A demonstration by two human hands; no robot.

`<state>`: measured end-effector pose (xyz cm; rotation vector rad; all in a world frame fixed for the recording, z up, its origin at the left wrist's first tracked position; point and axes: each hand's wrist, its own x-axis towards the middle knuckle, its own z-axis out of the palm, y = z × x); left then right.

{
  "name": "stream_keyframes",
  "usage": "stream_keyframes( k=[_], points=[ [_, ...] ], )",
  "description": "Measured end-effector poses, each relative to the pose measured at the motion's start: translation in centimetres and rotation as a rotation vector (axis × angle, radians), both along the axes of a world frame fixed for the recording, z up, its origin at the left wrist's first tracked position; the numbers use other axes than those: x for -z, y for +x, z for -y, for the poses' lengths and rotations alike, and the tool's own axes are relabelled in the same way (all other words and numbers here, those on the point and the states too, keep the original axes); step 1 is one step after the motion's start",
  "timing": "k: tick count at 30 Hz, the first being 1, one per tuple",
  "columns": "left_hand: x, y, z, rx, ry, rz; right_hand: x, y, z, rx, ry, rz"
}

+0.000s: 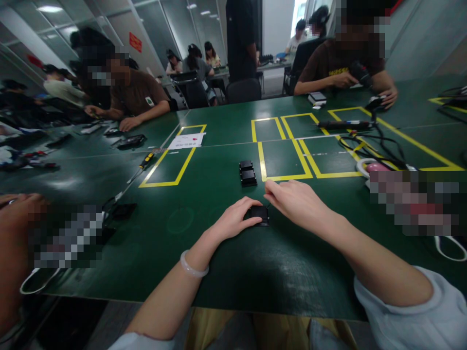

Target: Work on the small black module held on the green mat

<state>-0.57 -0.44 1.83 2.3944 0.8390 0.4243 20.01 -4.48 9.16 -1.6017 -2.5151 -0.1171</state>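
My left hand (239,217) rests on the green table with thumb and fingers closed about a small black square part (260,214), steadying its left side. Above the part's right corner, my right hand (288,197) has its fingers pinched together. A thin dark tip shows just under that pinch, too small to name. Farther forward lies a black block (248,173) made of two square sections, with small bright dots along its edges. Neither hand touches it.
Yellow tape outlines (286,177) mark the green table (219,272). Black cables (383,146) and a pink-and-white item (379,167) lie right. A yellow-black tool (148,159) and paper sheet (188,141) lie left. Co-workers sit across; another person's hand (22,206) is at far left.
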Motion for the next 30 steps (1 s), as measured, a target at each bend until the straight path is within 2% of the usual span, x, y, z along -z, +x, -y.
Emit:
stream_keyframes(
  k=[6,12,17,25,30],
  points=[
    [0.09,0.01,-0.01,-0.002,0.005,0.008,-0.34,-0.05,0.41,-0.058,0.019,-0.077],
    [0.06,-0.02,-0.06,-0.004,0.004,-0.005,-0.06,-0.15,0.13,-0.009,0.01,0.002],
    [0.0,-0.01,-0.03,-0.004,-0.001,-0.01,-0.19,0.05,0.25,-0.074,-0.001,-0.075],
    [0.1,0.01,-0.07,-0.007,0.005,-0.007,-0.2,-0.22,0.26,-0.017,-0.004,-0.028],
    [0.1,0.01,-0.08,-0.009,-0.003,-0.002,-0.29,-0.09,0.38,-0.046,-0.014,-0.085]
  ],
)
